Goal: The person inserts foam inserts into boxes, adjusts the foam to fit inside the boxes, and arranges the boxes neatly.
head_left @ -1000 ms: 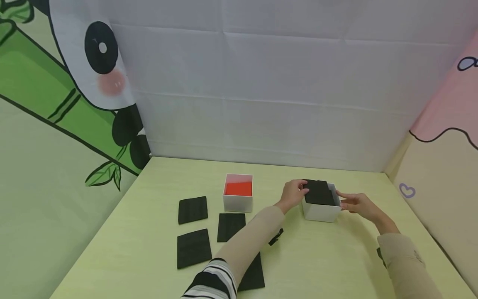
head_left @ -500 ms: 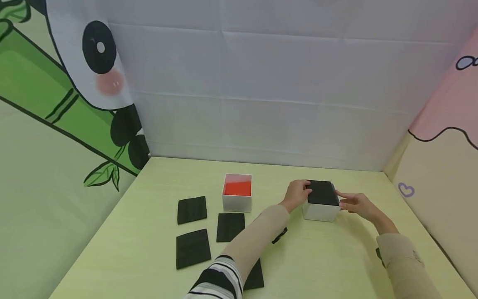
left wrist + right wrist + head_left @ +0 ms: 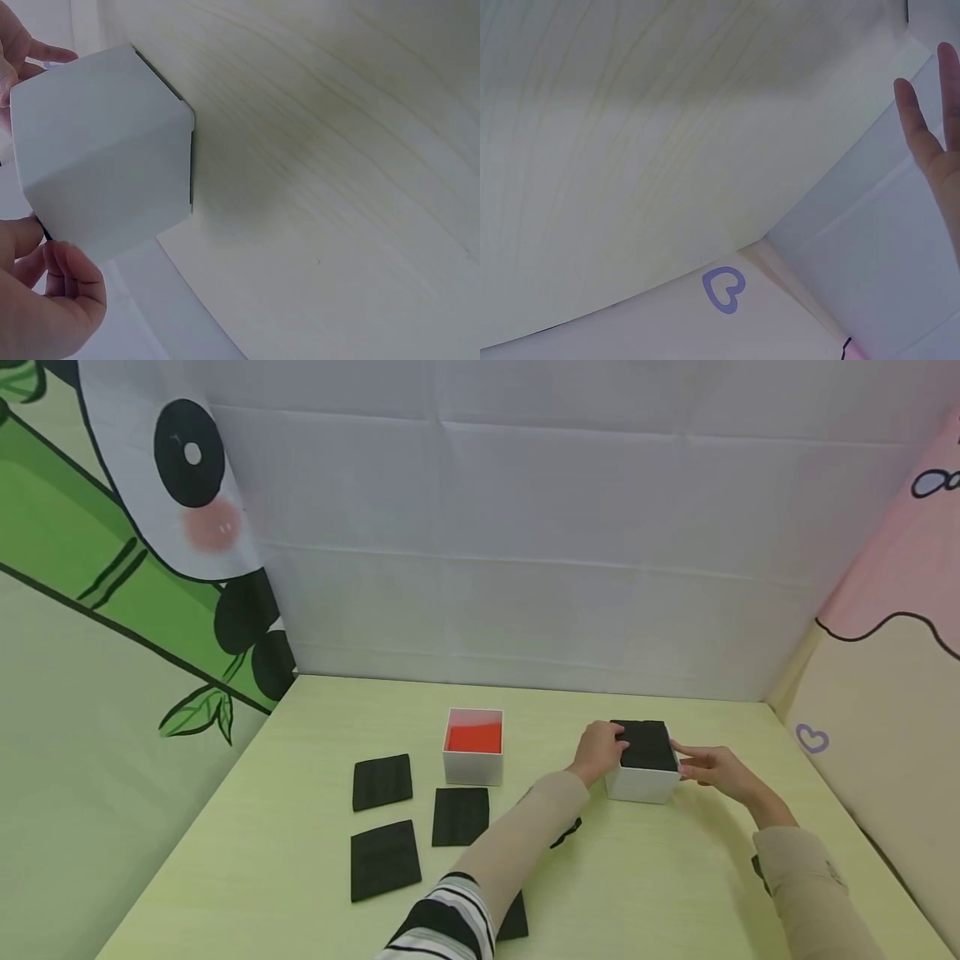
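Note:
In the head view a white box (image 3: 643,785) stands right of the table's middle. A black square sheet (image 3: 647,745), perhaps cloth or paper, covers its open top. My left hand (image 3: 597,750) pinches the sheet's left edge. The left wrist view shows that hand (image 3: 56,300) with thumb and fingers at a black edge on the box (image 3: 97,135). At the box's right side my right hand (image 3: 722,772) touches the wall with extended fingers. The right wrist view catches two straight fingers of this hand (image 3: 946,161); the box is mostly out of that frame.
Left of the covered box stands another white box (image 3: 474,768) with red material (image 3: 476,738) inside. Several black squares lie nearer, such as one on the left (image 3: 386,862) and one in the middle (image 3: 460,817). My left sleeve (image 3: 517,835) partly hides another (image 3: 515,920).
The black sheet has shifted right over the box, hiding the gap at its right rim. My left hand went with it; my right hand has stayed at the box's side.

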Demonstrator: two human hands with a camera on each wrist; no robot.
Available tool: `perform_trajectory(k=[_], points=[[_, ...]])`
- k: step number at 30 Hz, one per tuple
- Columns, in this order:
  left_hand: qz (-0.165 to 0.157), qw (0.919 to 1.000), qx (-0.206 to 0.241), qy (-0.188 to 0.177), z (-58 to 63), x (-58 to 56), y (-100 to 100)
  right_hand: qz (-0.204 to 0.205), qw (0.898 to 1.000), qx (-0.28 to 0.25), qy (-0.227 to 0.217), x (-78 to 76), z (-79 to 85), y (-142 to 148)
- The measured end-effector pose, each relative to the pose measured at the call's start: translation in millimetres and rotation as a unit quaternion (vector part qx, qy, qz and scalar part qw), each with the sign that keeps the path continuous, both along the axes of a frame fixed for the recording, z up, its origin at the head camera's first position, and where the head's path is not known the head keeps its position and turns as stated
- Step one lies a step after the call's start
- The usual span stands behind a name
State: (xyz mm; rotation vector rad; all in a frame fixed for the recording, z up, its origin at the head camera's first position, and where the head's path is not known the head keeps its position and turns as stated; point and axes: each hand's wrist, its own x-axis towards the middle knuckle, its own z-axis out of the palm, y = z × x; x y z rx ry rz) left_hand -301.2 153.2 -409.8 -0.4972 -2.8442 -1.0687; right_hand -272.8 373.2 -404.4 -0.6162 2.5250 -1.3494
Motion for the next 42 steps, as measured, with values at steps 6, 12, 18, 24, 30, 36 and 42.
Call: perform_trajectory(k=[6,12,18,24,30,36,42], points=[[0.013,0.9975,-0.069,0.008,0.8,3.7,0,-0.005,1.000,0.006,-0.005,0.5,1.0,-1],[0.003,0.9851,-0.159,0.065,0.4,7.4,-3,-0.004,1.000,0.004,-0.007,1.3,0.3,-2],[-0.028,0.9580,-0.268,0.099,-9.1,6.9,1,-0.004,1.000,0.010,0.001,2.2,0.2,-1],[-0.033,0.9603,-0.268,0.070,-11.3,10.2,3,-0.001,1.000,0.005,0.009,0.2,-2.9,-3],[-0.036,0.9642,-0.256,0.058,-13.9,9.7,3,-0.004,1.000,0.000,0.008,-0.2,-3.2,-3],[-0.047,0.9589,-0.269,0.077,-13.6,8.1,4,-0.007,1.000,-0.004,-0.002,-1.0,-2.3,-3],[-0.103,0.9180,-0.330,0.194,-14.6,9.9,9,-0.013,1.000,-0.003,-0.005,1.3,-3.4,-1]])
